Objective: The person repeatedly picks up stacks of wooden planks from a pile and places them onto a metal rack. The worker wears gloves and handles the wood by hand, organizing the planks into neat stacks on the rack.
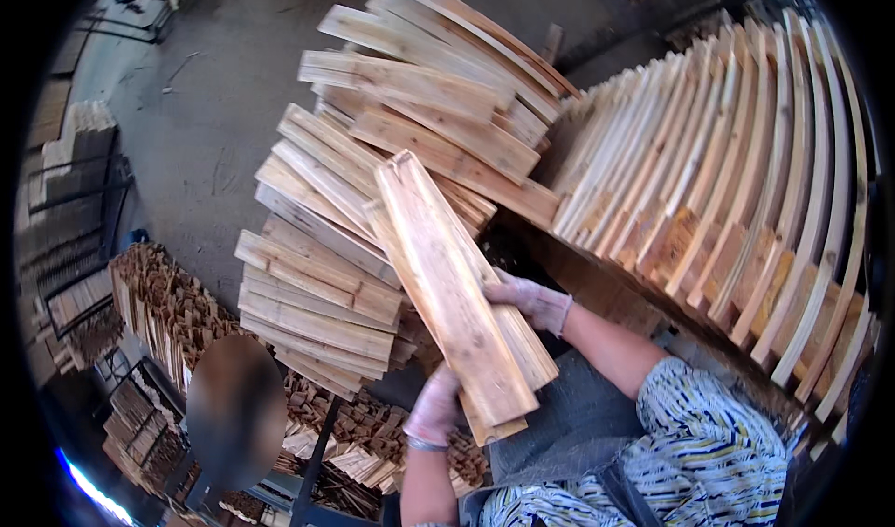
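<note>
Looking stiff, heavyish and prone to slip apart, the mid-view board stack (451, 280) suits holding by its long edges, the left grip (435, 408) clamped there at seven o'clock, the right grip (530, 301) at three.

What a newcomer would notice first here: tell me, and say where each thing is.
Probably the small bundle of boards in the middle, held aslant between the left hand near its lower end and the right hand on its right side. Next would come the long row of upright boards filling the right side, and the loosely fanned pile of boards spreading from the left of the bundle to the upper centre.
</note>
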Demonstrator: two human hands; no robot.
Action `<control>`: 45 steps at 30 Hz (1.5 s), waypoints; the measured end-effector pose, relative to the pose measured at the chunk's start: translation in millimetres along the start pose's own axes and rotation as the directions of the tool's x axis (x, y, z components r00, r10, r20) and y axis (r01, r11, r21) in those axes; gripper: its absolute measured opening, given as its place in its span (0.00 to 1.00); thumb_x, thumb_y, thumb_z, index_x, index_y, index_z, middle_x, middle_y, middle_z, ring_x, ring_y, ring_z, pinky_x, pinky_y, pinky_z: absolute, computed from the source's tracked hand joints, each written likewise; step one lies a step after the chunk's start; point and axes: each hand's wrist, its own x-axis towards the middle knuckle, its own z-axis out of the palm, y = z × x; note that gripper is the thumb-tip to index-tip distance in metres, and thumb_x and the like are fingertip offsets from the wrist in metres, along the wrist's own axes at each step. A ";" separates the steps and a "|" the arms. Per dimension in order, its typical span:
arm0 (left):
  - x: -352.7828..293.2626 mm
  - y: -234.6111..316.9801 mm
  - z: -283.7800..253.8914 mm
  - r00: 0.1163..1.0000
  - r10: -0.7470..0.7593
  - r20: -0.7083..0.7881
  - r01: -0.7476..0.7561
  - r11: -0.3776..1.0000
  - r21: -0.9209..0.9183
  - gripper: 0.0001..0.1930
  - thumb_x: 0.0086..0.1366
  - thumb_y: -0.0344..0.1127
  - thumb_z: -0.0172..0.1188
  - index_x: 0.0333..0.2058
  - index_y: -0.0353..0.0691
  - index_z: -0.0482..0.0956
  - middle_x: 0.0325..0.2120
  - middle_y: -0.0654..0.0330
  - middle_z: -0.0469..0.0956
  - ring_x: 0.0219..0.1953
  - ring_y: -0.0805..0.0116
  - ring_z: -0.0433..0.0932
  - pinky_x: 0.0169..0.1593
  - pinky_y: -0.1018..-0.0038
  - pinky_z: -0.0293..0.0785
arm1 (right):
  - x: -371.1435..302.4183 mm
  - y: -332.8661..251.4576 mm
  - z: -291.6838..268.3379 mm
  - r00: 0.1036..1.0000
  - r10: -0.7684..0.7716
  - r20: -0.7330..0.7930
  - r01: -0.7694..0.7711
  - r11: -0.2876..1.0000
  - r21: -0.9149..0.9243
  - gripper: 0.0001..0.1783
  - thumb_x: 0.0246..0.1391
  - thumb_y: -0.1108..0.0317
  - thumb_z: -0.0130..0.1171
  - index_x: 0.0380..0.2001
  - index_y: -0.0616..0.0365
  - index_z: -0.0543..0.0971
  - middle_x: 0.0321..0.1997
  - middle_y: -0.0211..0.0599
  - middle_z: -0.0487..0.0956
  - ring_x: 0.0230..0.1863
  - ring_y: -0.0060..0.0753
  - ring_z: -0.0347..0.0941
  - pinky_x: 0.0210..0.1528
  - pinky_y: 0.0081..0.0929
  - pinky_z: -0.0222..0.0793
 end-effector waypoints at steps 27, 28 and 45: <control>-102.6 24.2 8.0 0.926 0.309 0.217 -0.359 0.899 0.253 0.34 0.47 0.36 0.82 0.53 0.36 0.78 0.45 0.61 0.83 0.48 0.65 0.80 0.50 0.69 0.78 | -173.5 6.3 117.7 0.894 -0.331 0.301 0.448 0.642 -0.623 0.48 0.49 0.61 0.78 0.68 0.56 0.61 0.61 0.36 0.74 0.64 0.29 0.67 0.66 0.33 0.65; -105.1 22.8 25.9 0.913 0.351 0.208 -0.391 0.897 0.204 0.35 0.47 0.36 0.82 0.54 0.35 0.77 0.45 0.61 0.83 0.47 0.65 0.81 0.50 0.68 0.78 | -174.9 9.0 114.8 0.893 -0.361 0.270 0.447 0.635 -0.630 0.48 0.49 0.61 0.78 0.68 0.56 0.62 0.60 0.37 0.75 0.63 0.29 0.68 0.65 0.33 0.66; -201.5 204.4 347.0 0.407 0.568 0.715 -0.912 0.304 0.277 0.38 0.59 0.53 0.65 0.60 0.32 0.68 0.54 0.48 0.73 0.53 0.54 0.75 0.58 0.57 0.74 | -369.6 -198.0 199.8 0.125 -0.983 0.138 0.710 -0.009 -0.705 0.48 0.48 0.57 0.69 0.72 0.51 0.61 0.53 0.54 0.81 0.56 0.46 0.79 0.57 0.34 0.73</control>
